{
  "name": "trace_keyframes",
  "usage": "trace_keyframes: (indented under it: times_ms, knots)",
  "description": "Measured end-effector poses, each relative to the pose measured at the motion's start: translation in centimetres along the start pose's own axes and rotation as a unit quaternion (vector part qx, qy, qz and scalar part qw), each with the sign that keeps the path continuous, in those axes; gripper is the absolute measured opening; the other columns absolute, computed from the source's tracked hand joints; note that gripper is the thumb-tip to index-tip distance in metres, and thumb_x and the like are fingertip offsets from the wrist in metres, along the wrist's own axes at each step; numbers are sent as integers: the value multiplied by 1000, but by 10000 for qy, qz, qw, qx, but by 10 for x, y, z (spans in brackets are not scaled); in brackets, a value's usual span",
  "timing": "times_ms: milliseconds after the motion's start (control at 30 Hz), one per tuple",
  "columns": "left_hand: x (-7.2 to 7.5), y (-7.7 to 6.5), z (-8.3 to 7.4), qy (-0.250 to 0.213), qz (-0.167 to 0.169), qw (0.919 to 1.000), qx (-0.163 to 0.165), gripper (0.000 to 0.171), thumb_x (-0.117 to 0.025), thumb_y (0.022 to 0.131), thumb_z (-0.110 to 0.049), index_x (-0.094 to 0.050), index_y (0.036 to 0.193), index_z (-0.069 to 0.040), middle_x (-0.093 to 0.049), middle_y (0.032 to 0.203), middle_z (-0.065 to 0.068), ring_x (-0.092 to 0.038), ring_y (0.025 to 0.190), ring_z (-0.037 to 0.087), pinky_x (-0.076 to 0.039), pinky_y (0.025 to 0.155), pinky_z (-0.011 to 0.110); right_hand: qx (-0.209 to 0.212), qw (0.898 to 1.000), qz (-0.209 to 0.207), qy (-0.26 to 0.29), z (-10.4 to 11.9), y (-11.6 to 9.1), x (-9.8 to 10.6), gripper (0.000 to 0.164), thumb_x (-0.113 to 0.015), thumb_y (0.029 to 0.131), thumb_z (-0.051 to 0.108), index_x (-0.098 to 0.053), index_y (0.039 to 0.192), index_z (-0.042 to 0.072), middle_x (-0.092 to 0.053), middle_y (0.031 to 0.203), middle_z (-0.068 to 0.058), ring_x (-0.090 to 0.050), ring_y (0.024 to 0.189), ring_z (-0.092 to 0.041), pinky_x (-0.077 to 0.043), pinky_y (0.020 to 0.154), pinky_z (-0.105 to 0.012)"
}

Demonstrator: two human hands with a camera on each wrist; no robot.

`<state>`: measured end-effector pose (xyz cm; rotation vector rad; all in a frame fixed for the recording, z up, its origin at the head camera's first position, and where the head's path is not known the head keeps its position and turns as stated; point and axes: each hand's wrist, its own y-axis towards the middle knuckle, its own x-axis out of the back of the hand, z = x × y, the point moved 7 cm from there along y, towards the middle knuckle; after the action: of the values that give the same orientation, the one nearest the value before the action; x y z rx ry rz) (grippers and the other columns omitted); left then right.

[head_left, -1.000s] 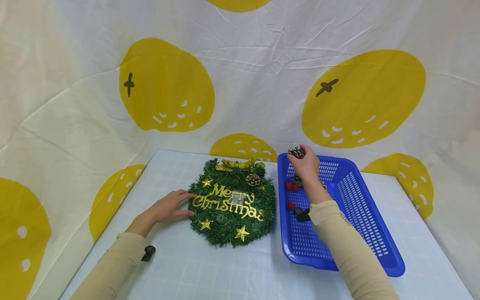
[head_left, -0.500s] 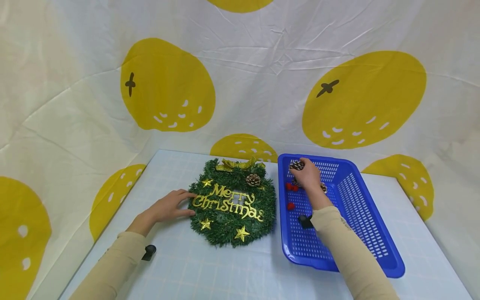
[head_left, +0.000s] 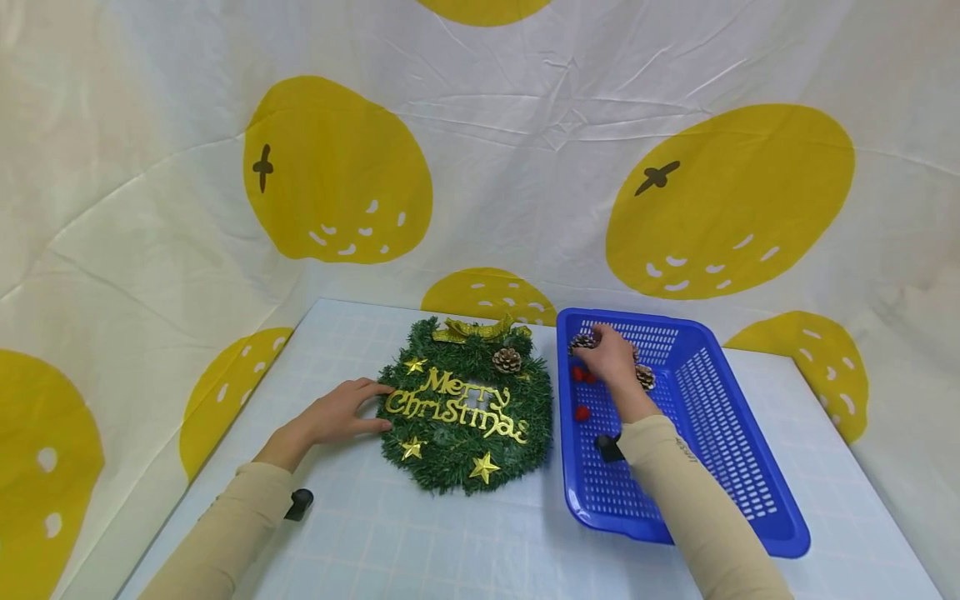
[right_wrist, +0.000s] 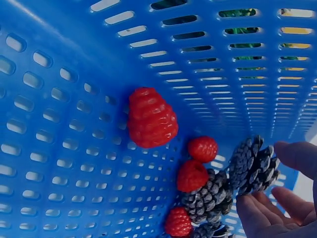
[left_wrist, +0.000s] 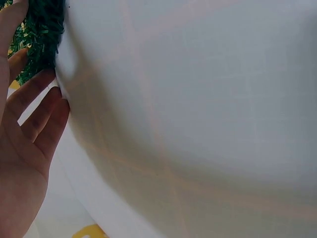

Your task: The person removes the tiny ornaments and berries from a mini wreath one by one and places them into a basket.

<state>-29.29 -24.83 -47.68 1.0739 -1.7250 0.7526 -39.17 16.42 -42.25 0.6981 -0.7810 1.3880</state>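
Observation:
My left hand (head_left: 337, 413) lies at the left edge of a green Christmas wreath (head_left: 457, 475), fingertips touching its tinsel. The left wrist view shows that hand's fingers (left_wrist: 42, 111) loosely extended beside the greenery. Gold "Merry Christmas" lettering (head_left: 457, 406), gold stars (head_left: 484, 467), a pine cone (head_left: 506, 360) and a gold bow (head_left: 472, 330) decorate the wreath. Inside the blue basket (head_left: 573, 492), my right hand (head_left: 611, 360) pinches a white-tipped pine cone (right_wrist: 253, 166) between thumb and fingers, low at the far left corner. Another pine cone (right_wrist: 208, 198) lies close under it.
Several red raspberry-like fruits (right_wrist: 152, 119) lie in the basket along its left side. One more pine cone (head_left: 644, 377) sits right of my right hand. The table (head_left: 420, 542) has a pale checked cover, and a fruit-patterned cloth (head_left: 517, 167) hangs behind.
My right hand has lowered the pine cone from above the basket's far left rim down into that corner. The left hand and wreath have stayed in place.

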Motion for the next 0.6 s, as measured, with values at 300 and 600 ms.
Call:
trace_keyframes:
  times_ms: [300,600]
  knots:
    - [-1,0,0,-17,12,10000,27,67,-59,81,-58,-48,133,-18,-48,132,11,-44,121,35,-37,98,54,43,9999,58,151,7,-2,3,63,-62,86,28,-38,138,3,-47,134,-19,-44,121,-37,-37,100,-50]
    - [-1,1,2,-1,50,10000,48,67,-58,80,-60,-48,133,-20,-47,133,10,-43,122,35,-37,98,54,160,9983,33,554,27,-9,18,60,-57,88,30,-36,140,7,-45,137,-16,-43,122,-35,-38,99,-50]
